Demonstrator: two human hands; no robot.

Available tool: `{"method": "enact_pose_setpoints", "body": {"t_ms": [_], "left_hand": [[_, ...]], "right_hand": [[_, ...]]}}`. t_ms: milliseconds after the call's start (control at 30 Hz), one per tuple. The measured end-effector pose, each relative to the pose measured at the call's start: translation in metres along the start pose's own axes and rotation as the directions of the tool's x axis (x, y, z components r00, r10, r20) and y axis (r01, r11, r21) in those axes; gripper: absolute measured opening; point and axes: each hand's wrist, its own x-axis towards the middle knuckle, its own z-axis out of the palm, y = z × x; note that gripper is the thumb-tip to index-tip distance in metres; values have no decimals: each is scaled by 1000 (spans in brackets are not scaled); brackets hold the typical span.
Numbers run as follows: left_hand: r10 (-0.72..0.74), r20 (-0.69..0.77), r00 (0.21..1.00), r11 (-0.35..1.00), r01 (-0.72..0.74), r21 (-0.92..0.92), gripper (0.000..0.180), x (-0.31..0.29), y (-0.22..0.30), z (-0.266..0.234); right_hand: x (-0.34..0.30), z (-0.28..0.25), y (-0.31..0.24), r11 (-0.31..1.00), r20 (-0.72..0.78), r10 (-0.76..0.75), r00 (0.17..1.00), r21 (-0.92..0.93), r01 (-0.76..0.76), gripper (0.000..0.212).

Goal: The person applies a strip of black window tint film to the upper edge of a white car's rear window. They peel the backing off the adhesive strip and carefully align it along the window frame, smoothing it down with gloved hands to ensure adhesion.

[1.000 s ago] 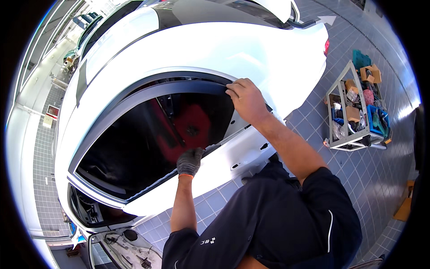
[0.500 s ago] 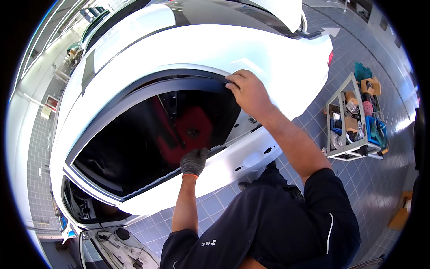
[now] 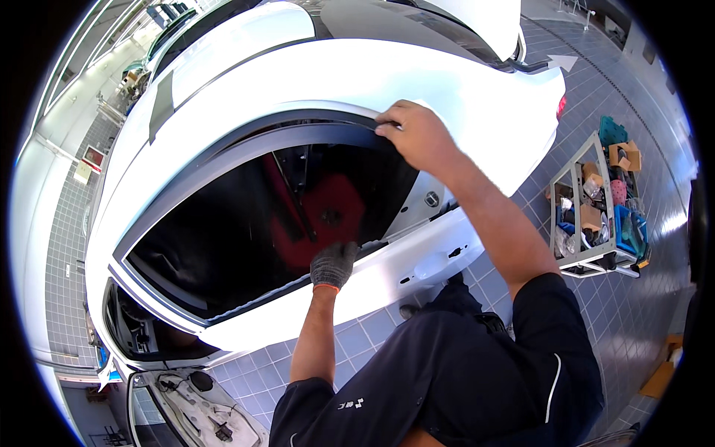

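Note:
In front of me is the rear door (image 3: 387,276) of a white car, its dark window (image 3: 208,231) framed by a curved grey-black window frame (image 3: 246,141). My bare right hand (image 3: 421,134) pinches the frame's upper rear corner between thumb and fingers. A grey knit glove with an orange cuff covers my left hand (image 3: 333,266). It is closed at the sill strip (image 3: 261,299) along the bottom of the glass; its fingertips are hidden, so whatever it holds does not show. Behind the glass a dark red shape is visible. Bare handle openings (image 3: 455,253) show in the door's outer panel.
At right stands a grey metal trolley (image 3: 596,257) loaded with small boxes, bags and a blue bin (image 3: 630,231). An opened front door (image 3: 197,406), its inner panel stripped, juts out at lower left. Bluish floor tiles (image 3: 357,343) lie beneath me.
My view has shifted slightly, moving the car in the picture. My left hand has crept a little rearward along the sill. My right hand keeps its place on the frame corner.

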Motion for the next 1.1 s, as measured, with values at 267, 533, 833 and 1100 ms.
{"method": "enact_pose_setpoints", "body": {"t_ms": [267,533,833,1100], "left_hand": [[7,116,993,998,-14,59,44,3,14,-11],[-117,37,992,990,119,-79,48,-2,8,-5],[-91,92,992,994,96,-51,46,-4,22,-17],[54,154,987,992,-71,107,34,-1,15,-13]], "right_hand": [[10,30,-16,1000,-66,16,998,26,-14,21],[30,17,-43,994,78,-75,994,-76,81,23],[42,49,-56,999,4,-21,1000,32,21,18],[62,27,-40,986,169,14,985,162,-42,29]]}}
